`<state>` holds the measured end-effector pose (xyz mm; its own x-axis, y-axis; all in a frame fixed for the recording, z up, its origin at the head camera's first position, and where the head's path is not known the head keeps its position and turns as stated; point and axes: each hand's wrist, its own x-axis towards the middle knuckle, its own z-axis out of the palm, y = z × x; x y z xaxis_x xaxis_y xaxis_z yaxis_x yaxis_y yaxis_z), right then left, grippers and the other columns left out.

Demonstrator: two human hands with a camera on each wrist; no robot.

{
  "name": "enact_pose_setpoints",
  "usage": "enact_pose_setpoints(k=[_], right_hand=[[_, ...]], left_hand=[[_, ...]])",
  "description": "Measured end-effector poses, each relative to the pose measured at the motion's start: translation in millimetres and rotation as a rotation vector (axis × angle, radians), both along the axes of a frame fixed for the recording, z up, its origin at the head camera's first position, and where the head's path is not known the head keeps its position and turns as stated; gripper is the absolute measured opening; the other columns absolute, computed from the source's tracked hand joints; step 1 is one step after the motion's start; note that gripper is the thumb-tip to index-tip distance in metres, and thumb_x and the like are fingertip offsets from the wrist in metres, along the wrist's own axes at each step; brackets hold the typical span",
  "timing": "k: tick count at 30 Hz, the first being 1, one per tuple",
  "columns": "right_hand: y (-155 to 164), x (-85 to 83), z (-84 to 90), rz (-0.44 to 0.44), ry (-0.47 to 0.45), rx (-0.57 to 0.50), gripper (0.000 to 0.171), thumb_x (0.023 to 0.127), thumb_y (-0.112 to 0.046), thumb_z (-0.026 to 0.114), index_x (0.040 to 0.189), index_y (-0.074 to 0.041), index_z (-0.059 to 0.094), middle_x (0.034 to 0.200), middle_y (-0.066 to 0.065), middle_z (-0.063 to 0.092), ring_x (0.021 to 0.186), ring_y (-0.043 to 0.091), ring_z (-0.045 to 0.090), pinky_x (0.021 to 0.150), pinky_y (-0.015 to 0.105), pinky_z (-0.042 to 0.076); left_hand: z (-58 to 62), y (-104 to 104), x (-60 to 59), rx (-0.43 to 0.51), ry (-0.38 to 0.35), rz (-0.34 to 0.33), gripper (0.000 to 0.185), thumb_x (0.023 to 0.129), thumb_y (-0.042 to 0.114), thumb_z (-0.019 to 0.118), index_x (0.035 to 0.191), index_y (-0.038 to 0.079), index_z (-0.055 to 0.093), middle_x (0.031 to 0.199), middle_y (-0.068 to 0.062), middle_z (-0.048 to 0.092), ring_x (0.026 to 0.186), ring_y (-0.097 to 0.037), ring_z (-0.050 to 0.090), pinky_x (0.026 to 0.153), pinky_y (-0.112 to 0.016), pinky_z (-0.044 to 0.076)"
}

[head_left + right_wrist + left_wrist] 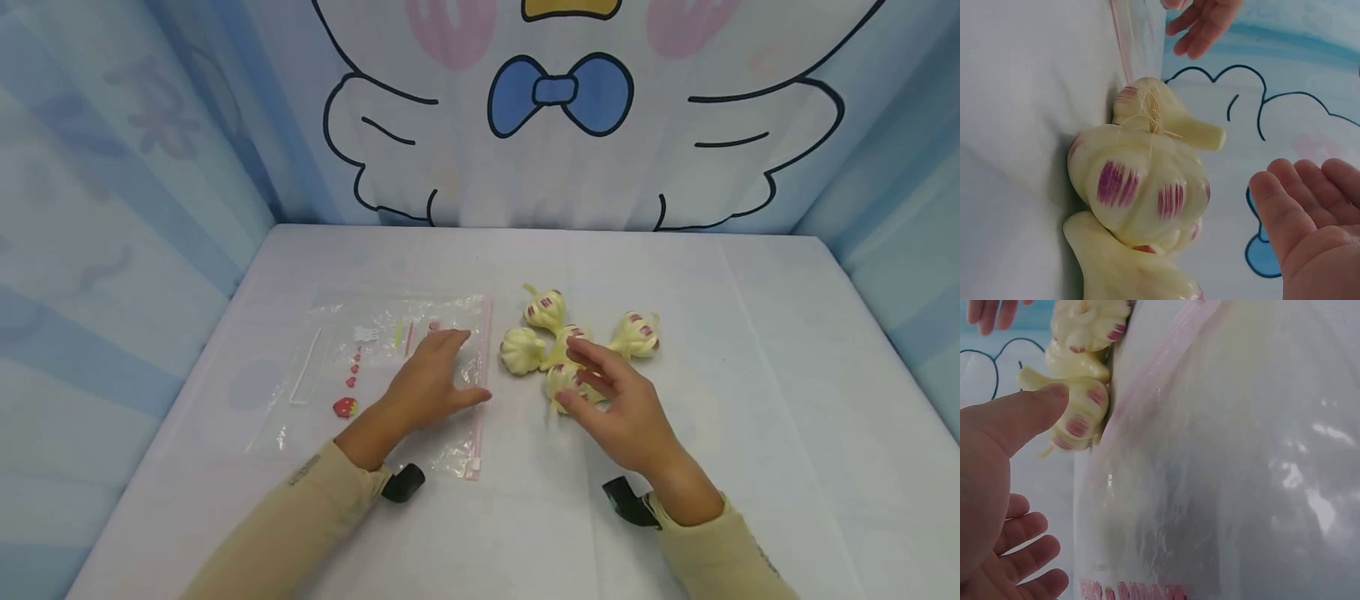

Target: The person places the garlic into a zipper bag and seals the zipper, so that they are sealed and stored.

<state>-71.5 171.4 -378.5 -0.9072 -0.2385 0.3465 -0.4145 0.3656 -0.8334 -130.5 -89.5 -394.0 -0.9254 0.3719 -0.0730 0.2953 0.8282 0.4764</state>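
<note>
Clear plastic bag (390, 367) lies flat under the left hand (431, 375), fingers straight, gripping nothing; right hand (618, 400) hovers open over the garlic bulbs (562, 346), empty.

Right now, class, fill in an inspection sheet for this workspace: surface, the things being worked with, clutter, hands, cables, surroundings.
Surface: white table, bare at right.
Things: five garlic bulbs clustered; clear zip bag lying flat beside them, strawberry print.
Clutter: nothing seen.
Hands: left hand rests flat on the bag; right hand open over the nearest bulb, contact unclear.
Cables: nothing seen; black wrist mounts only.
Surroundings: blue striped walls, cartoon bird backdrop.
</note>
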Motion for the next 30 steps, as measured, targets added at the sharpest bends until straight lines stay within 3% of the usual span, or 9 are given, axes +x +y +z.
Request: enact_pose_setpoints(k=[7, 20, 30], right_hand=[[-5, 1.4, -3.0, 0.042, -0.007, 0.018, 0.059, 0.085, 0.005, 0.075, 0.139, 0.005, 0.051, 0.137, 0.020, 0.056, 0.123, 0.033, 0.057, 0.096, 0.025, 0.046], [-13, 5.0, -6.2, 0.086, -0.017, 0.006, 0.059, 0.084, 0.004, 0.076, 0.137, 0.008, 0.051, 0.137, 0.022, 0.055, 0.121, 0.039, 0.058, 0.094, 0.036, 0.050], [-16, 6.3, -8.2, 0.095, -0.016, 0.015, 0.059, 0.084, 0.003, 0.077, 0.137, 0.008, 0.051, 0.136, 0.023, 0.056, 0.123, 0.034, 0.058, 0.094, 0.037, 0.050]], left_hand=[[-8.1, 4, -3.7, -0.014, 0.021, -0.030, 0.088, 0.082, 0.043, 0.081, 0.148, 0.001, 0.043, 0.149, -0.017, 0.043, 0.138, -0.033, 0.040, 0.110, -0.044, 0.036], [-17.7, 12, -7.7, -0.059, -0.004, 0.019, 0.087, 0.080, 0.049, 0.081, 0.148, 0.006, 0.045, 0.143, -0.016, 0.046, 0.131, -0.033, 0.045, 0.106, -0.046, 0.040], [-20.8, 10, -8.1, -0.013, 0.042, -0.001, 0.072, 0.082, 0.025, 0.069, 0.147, 0.006, 0.045, 0.139, -0.022, 0.046, 0.128, -0.038, 0.045, 0.099, -0.054, 0.042]])
